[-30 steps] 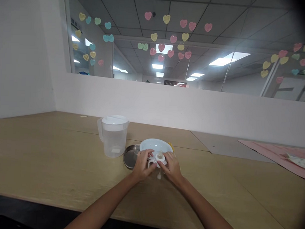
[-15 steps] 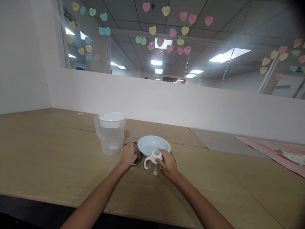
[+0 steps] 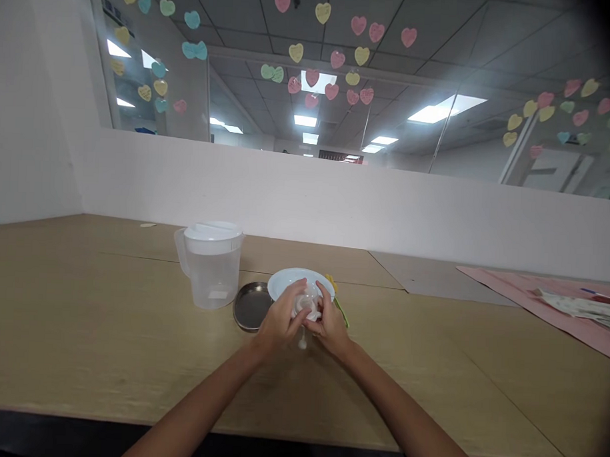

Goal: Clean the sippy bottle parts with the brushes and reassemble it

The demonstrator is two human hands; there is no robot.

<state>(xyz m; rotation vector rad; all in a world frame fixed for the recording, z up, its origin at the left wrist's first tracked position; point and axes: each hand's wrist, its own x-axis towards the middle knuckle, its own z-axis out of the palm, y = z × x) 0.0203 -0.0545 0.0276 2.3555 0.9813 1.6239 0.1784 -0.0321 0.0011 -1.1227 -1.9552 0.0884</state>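
Both of my hands meet in front of the white bowl [image 3: 287, 276]. Between them is a clear and white baby bottle [image 3: 306, 307], its top partly covered by my fingers. My left hand [image 3: 280, 317] is closed round the bottle's left side, holding a clear cap at its top. My right hand [image 3: 330, 323] grips the white collar from the right. A thin straw-like part with a weighted end shows below the collar. Just left of my left hand lies a round metal dish [image 3: 251, 308].
A clear pitcher [image 3: 213, 272] with a white lid stands left of the metal dish. A green and yellow utensil [image 3: 342, 311] lies right of the bowl. At the far right, a pink cloth [image 3: 503, 289] carries a printed packet [image 3: 577, 308].
My left hand has left the metal dish and moved right to the bottle, with a clear cap now over its top. The view has shifted slightly to the right.
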